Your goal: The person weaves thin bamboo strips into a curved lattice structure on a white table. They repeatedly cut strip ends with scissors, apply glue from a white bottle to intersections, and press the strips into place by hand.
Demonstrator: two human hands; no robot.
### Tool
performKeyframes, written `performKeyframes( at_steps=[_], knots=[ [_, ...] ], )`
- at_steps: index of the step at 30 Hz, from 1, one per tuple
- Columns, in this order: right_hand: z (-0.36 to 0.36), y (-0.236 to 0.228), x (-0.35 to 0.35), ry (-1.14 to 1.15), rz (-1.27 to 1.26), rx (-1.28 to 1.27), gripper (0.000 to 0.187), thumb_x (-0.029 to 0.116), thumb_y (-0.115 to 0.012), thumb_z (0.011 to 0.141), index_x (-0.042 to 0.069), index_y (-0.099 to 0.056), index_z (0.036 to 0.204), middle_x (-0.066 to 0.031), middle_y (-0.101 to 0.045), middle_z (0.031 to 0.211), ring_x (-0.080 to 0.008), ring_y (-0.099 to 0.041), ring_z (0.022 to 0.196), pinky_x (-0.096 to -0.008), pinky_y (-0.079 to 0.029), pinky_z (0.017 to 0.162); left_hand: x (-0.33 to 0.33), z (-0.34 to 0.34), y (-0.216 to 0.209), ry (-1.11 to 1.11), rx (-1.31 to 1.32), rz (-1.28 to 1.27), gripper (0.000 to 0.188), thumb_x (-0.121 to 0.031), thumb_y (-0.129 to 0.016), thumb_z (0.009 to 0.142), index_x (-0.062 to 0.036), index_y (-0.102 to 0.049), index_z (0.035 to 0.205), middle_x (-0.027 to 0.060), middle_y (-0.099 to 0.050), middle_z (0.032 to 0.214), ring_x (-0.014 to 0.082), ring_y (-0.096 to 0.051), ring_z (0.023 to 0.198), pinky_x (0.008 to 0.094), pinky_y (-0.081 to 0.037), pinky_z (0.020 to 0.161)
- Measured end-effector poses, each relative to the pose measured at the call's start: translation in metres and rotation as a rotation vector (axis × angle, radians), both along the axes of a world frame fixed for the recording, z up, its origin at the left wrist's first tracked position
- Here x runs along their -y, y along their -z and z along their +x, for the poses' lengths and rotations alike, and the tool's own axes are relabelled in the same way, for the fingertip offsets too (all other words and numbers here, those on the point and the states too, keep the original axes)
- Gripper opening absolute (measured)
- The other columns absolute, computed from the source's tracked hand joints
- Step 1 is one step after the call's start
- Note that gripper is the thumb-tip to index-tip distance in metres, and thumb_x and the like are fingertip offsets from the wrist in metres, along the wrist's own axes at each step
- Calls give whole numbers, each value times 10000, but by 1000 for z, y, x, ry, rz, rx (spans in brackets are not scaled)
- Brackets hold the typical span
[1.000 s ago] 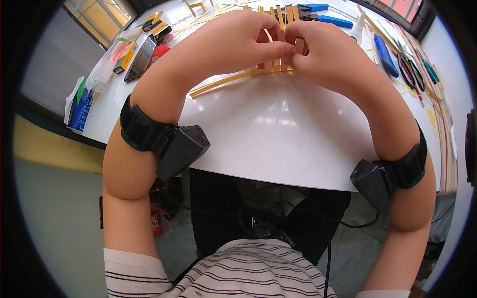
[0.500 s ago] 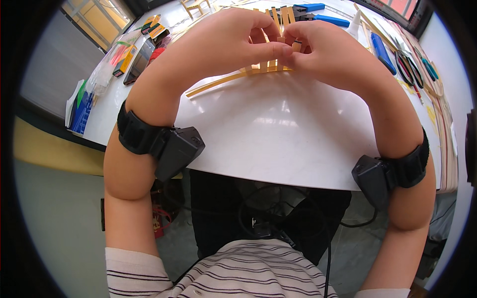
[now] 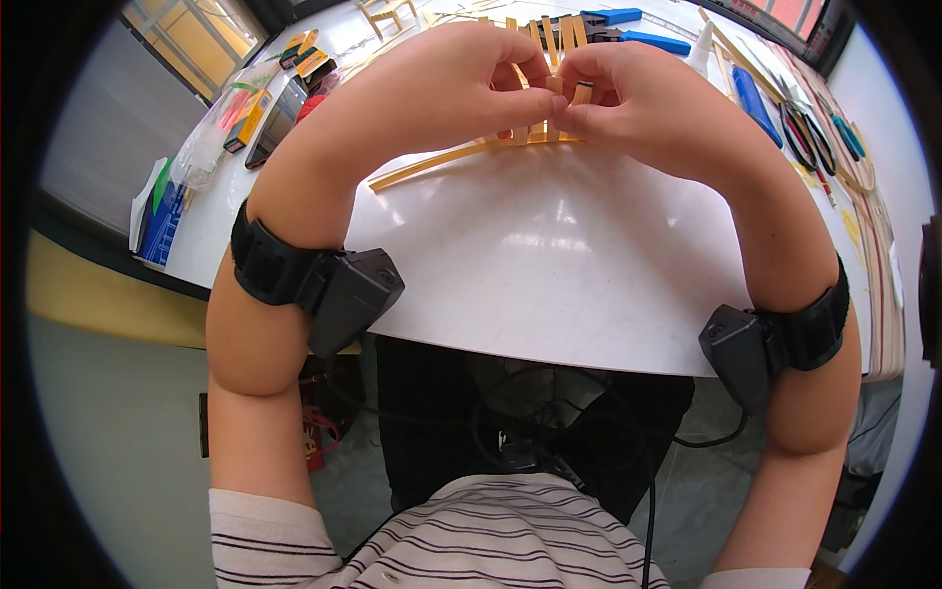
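Note:
Near the far middle of the table, my hands meet over a lattice of pale bamboo strips point(image 3: 536, 138), its upright strips crossed by flat ones. My left hand point(image 3: 471, 83) is closed, thumb and fingers pinching a short upright strip point(image 3: 555, 86) of the lattice. Close against it, my right hand point(image 3: 628, 90) is closed too, its thumb and fingertips at the same strip and beside a dark-tipped strip point(image 3: 582, 93). From the lattice's near edge a long strip point(image 3: 422, 169) runs out to the left. My fingers hide part of the weave.
Blue-handled pliers point(image 3: 655, 42) lie behind my hands, by a white nozzle bottle point(image 3: 701, 51). On the right are a blue-handled tool point(image 3: 757, 106) and black scissors point(image 3: 807, 137). Yellow-and-black boxes point(image 3: 247, 120) and a dark phone-like slab point(image 3: 276, 124) lie left; a small wooden chair point(image 3: 387, 16) stands far back.
The lattice has shifted and turned slightly, its upright strips now fanned a little differently. My right fingertips have moved slightly on the strips. Both hands stay closed in nearly the same place.

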State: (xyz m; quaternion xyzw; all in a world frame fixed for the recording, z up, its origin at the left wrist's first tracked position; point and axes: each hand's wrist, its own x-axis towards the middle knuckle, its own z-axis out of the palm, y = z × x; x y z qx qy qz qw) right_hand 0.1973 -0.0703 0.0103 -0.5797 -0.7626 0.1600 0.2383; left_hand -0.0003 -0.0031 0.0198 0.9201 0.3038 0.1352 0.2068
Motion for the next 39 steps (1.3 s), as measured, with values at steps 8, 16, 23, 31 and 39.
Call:
performKeyframes(
  at_steps=[8,16,23,31,39],
  knots=[
    [0,2,-1,6,25,27,204,180,-709,913,-4,-687,1000,-83,-658,774,-156,-598,690,-296,-497,659,1,4,1,-47,19,-40,302,-307,-657,983,-25,-672,1091,84,-732,828,134,-720,748,243,-561,723],
    [-2,3,-3,4,-11,10,254,220,-725,927,-25,-716,992,-59,-652,747,-119,-574,662,-271,-482,643,1,4,3,-45,42,-25,273,-294,-641,982,-35,-656,1069,79,-737,832,132,-726,754,244,-560,721],
    [-5,7,-5,-21,-12,-84,239,189,-706,931,-36,-720,1011,-36,-666,762,-76,-571,691,-251,-478,665,0,4,2,-60,47,-52,250,-284,-657,981,-44,-661,1051,63,-739,838,122,-722,753,242,-557,721],
    [-2,10,-5,-4,55,-130,207,197,-701,860,24,-779,944,-155,-721,774,-230,-675,671,-340,-536,664,-1,4,3,-30,77,-60,274,-306,-679,981,-42,-657,1053,47,-736,852,95,-692,769,229,-529,711],
    [-3,6,-5,23,27,-23,248,234,-707,925,-13,-682,932,-14,-566,682,-94,-502,631,-275,-427,584,-4,2,3,-8,62,-105,283,-284,-703,963,-32,-639,1076,66,-737,900,96,-681,830,235,-522,751]
  ],
)
